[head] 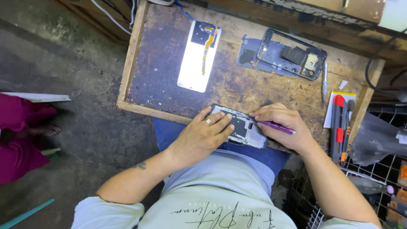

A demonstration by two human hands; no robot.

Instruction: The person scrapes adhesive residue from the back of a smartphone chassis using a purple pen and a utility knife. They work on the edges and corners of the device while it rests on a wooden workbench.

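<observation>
The left hand (pixel 203 135) presses the opened phone body (pixel 241 127) flat at the tabletop (pixel 161 72) near edge; the right hand (pixel 282 125), beside it, pinches a purple screwdriver (pixel 277 127), working its inner frame; next needs steady tip placement.

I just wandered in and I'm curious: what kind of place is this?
Probably a small phone repair stall. An opened phone lies under the person's hands on a worn wooden bench, with a phone frame, a bright white panel and hand tools nearby.

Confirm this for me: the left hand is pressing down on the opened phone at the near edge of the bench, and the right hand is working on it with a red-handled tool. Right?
Not quite. In the head view the right hand holds a purple-handled tool, not a red one. The left hand does press on the opened phone at the bench edge.
</observation>
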